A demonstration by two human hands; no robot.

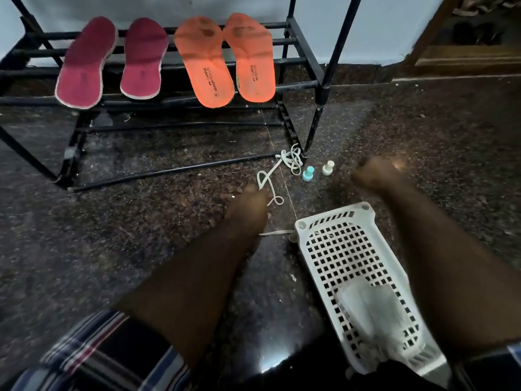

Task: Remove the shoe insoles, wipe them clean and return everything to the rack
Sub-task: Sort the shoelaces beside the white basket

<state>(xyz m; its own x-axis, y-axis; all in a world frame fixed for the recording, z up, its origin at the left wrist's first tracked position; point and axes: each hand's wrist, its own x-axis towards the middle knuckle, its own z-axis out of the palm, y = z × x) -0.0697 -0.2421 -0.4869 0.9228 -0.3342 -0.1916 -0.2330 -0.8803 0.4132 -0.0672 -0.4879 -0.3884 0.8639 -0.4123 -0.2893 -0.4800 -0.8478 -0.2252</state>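
Four insoles lay side by side across the bars of the black metal shoe rack point(307, 63), each with its long axis running front to back, heel toward the camera and toe toward the wall. The left pink insole point(86, 64) tilted slightly, its toe leaning right; the right pink insole point(144, 59) sat just beside it. The left orange insole point(204, 62) and right orange insole point(249, 56) touched near the toes, their printed heels hanging over the front bar.

On the dark speckled floor, the left hand point(248, 206) was at the white shoelace point(282, 165), but motion blur hid whether the fingers pinched it. The right hand point(376, 172) looked curled into a loose fist, holding nothing visible.

A teal bottle point(308, 173) and a cream bottle point(328, 167) stood near the rack's leg. A white perforated basket point(335, 249) lay between the forearms, with a crumpled white cloth point(369, 309) in its near end.
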